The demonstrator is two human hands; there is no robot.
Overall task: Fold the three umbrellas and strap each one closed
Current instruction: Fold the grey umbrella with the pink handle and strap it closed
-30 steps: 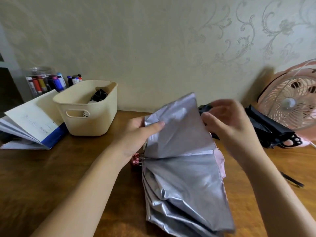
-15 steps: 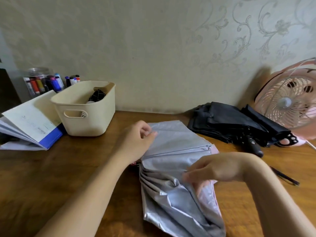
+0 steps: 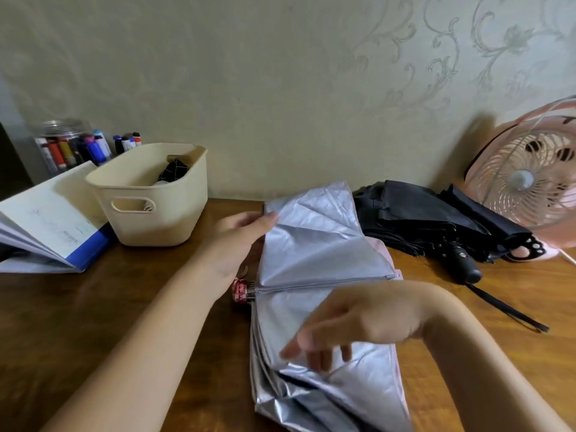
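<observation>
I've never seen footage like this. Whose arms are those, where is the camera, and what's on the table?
No machine here: these are a person's bare arms, filmed by one wide-angle camera worn on their head, looking down. The left hand pinches a panel edge of a silver umbrella lying on the wooden table; the right hand rests on its lower folds, too blurred to judge its hold. Behind lie dark umbrellas, a pink fan, a cream basket and an open booklet.
</observation>
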